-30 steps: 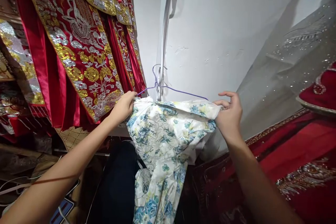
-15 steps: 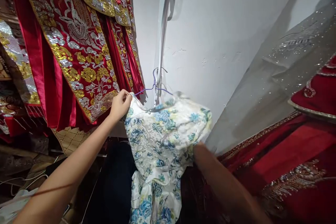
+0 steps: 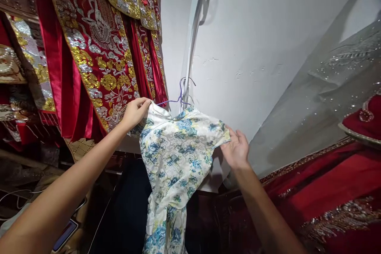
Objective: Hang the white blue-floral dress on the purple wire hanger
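A white dress (image 3: 175,158) with blue and yellow-green flowers hangs in front of me on a thin purple wire hanger (image 3: 180,94). My left hand (image 3: 136,113) pinches its left shoulder by the collar, thumb and fingers closed on the cloth. At the end of the short right sleeve is my right hand (image 3: 236,149), palm partly showing, its fingers at the hem and the sleeve drawn out sideways. Part of the fingers on that side is hidden by the cloth. Below a narrow waist the skirt runs out of view.
Red costumes with gold and silver embroidery (image 3: 101,47) hang at the left. A pale metal pole (image 3: 195,27) stands against the white wall (image 3: 253,39). Sheer glittery fabric (image 3: 315,103) and red beaded garments (image 3: 336,182) are on the right. A phone-like device (image 3: 66,235) lies lower left.
My right hand has come out from behind the sleeve and up to its hem, and the sleeve now lies flatter and straighter. My left hand keeps its pinch at the shoulder. The view has shifted slightly.
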`<state>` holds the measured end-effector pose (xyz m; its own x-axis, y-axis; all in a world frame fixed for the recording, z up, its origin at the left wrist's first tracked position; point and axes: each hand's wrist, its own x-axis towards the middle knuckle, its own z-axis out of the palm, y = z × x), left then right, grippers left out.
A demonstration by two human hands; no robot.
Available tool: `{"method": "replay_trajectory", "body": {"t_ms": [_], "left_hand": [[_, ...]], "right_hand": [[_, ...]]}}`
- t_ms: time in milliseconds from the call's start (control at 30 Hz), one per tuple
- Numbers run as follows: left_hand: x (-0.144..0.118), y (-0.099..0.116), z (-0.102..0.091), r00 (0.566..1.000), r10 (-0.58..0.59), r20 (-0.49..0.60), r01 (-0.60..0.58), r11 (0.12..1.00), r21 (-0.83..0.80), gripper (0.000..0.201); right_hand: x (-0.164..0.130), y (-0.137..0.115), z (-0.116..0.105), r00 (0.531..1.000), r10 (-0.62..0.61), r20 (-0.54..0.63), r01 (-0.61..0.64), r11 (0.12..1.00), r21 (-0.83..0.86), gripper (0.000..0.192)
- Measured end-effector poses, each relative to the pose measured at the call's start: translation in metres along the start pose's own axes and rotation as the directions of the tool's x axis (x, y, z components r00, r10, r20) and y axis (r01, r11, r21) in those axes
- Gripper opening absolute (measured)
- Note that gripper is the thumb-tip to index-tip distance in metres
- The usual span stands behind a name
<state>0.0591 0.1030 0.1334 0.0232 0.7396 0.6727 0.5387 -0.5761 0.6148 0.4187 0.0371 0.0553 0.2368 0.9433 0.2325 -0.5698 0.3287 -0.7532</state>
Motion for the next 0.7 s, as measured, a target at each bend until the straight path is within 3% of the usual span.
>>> {"method": "replay_trajectory", "body": {"t_ms": [100,167,300,367,400,467,500,533,567,633,700], "left_hand": [[0.003,0.011,0.005,0.998,0.041,0.048,-0.042,0.999,0.021,0.041],[0.008,0.017,0.007,0.997,0.045,0.069,-0.047,0.998,0.033,0.044],[0.018,0.019,0.007,0.996,0.072,0.057,-0.074,0.996,0.041,0.044],[0.017,0.016,0.009,0.996,0.086,0.037,-0.088,0.995,0.043,0.040],[0.014,0.014,0.012,0.995,0.096,0.033,-0.097,0.995,0.014,0.036],[0.003,0.011,0.020,0.992,0.116,0.046,-0.108,0.984,-0.142,0.031],[-0.004,0.011,0.025,0.991,0.120,0.054,-0.102,0.962,-0.253,0.030],[-0.012,0.013,0.030,0.991,0.120,0.058,-0.091,0.929,-0.359,0.030],[-0.021,0.016,0.035,0.992,0.118,0.055,-0.082,0.893,-0.443,0.031],[-0.037,0.030,0.042,0.992,0.118,0.042,-0.078,0.841,-0.536,0.031],[-0.050,0.051,0.046,0.991,0.127,0.051,-0.072,0.800,-0.596,0.031]], "right_hand": [[0.009,-0.026,0.017,0.998,0.062,0.008,-0.063,0.991,0.121,0.026],[0.014,-0.040,0.039,0.999,0.025,0.037,-0.031,0.984,0.173,0.021],[0.009,-0.065,0.084,0.961,-0.105,0.254,0.089,0.993,0.073,0.047],[-0.005,-0.070,0.098,0.909,-0.094,0.405,0.116,0.993,-0.030,0.057],[-0.014,-0.069,0.101,0.862,-0.049,0.505,0.112,0.989,-0.095,0.060],[-0.030,-0.061,0.103,0.695,0.122,0.708,0.129,0.949,-0.289,0.059],[-0.036,-0.053,0.101,0.615,0.211,0.760,0.190,0.895,-0.403,0.053],[-0.040,-0.044,0.098,0.576,0.266,0.773,0.294,0.815,-0.500,0.045],[-0.041,-0.034,0.095,0.581,0.267,0.769,0.420,0.710,-0.565,0.035],[-0.038,-0.010,0.087,0.627,0.153,0.764,0.637,0.465,-0.615,0.026],[-0.031,0.014,0.081,0.615,0.065,0.786,0.749,0.264,-0.608,0.050]]}}
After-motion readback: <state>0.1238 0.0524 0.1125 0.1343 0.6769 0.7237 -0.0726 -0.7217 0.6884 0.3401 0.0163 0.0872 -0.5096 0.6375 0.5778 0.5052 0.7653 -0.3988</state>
